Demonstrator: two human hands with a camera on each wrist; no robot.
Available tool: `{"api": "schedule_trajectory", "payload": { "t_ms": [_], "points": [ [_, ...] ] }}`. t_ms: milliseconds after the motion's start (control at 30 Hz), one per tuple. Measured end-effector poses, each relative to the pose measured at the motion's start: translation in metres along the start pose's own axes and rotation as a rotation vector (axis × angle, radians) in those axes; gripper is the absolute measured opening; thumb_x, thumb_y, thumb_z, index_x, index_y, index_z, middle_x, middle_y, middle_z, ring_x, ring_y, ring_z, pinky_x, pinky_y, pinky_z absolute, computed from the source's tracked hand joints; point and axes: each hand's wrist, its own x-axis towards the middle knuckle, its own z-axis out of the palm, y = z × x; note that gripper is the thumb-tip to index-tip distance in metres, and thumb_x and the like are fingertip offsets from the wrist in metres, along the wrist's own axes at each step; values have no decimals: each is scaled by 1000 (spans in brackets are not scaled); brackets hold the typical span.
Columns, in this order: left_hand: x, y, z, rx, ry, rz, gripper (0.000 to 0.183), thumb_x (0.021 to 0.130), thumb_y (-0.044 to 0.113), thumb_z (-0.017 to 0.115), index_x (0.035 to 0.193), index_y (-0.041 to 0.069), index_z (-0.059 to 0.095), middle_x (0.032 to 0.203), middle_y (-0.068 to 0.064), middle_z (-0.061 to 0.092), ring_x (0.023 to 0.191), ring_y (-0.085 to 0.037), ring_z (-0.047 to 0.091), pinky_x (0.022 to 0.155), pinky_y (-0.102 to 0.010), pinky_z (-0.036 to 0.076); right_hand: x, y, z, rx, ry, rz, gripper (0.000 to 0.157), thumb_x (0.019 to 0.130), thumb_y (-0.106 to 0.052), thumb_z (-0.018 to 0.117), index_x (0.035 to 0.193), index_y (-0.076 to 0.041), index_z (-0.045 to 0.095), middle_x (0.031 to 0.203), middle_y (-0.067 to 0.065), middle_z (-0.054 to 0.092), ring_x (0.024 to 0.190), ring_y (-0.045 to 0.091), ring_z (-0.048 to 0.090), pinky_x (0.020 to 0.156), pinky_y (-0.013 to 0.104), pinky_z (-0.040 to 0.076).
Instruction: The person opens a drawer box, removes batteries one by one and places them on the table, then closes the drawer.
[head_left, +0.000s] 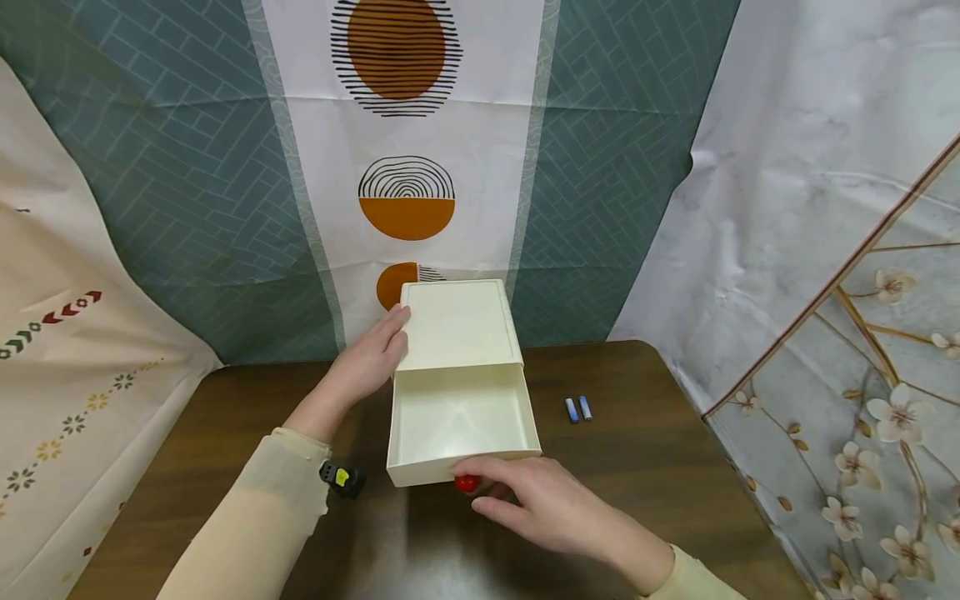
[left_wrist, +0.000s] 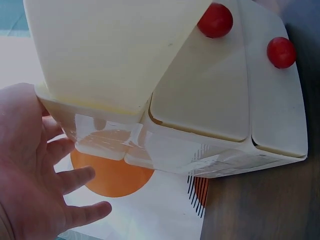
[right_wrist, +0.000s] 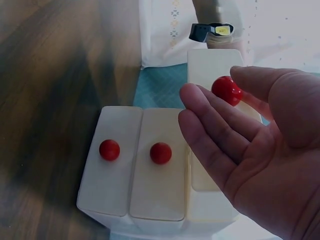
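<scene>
A cream drawer cabinet stands at the table's far edge with its top drawer pulled well out; nothing lies in that drawer. My left hand rests against the cabinet's upper left side; its fingers look straight and spread in the left wrist view. At the drawer's front, my right hand pinches the round red knob with the thumb and index finger, while the other fingers extend below it. Two lower drawers, closed, carry red knobs of the same kind.
Two small blue-and-white cylinders, resembling batteries, lie on the brown wooden table right of the drawer. Patterned cloth hangs behind the table and along both sides. A black wrist strap sits at my left cuff.
</scene>
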Motion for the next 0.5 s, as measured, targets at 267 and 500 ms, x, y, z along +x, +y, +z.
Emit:
{"api": "schedule_trajectory", "payload": {
  "t_ms": [267, 500],
  "points": [
    [0, 0, -1, 17, 2, 1, 64, 120, 40, 32, 177, 13, 25, 185, -8, 14, 169, -33, 16, 134, -59, 16, 8, 5, -4, 10, 5, 40, 37, 111, -21, 70, 147, -27, 67, 130, -17, 73, 106, -6, 72, 97, 31, 60],
    [0, -1, -1, 22, 7, 2, 63, 121, 39, 33, 177, 12, 25, 184, -9, 15, 169, -32, 16, 134, -57, 16, 17, 9, -6, 24, 21, 52, 38, 110, -20, 71, 148, -27, 67, 130, -16, 73, 107, -5, 72, 98, 34, 61]
  ]
}}
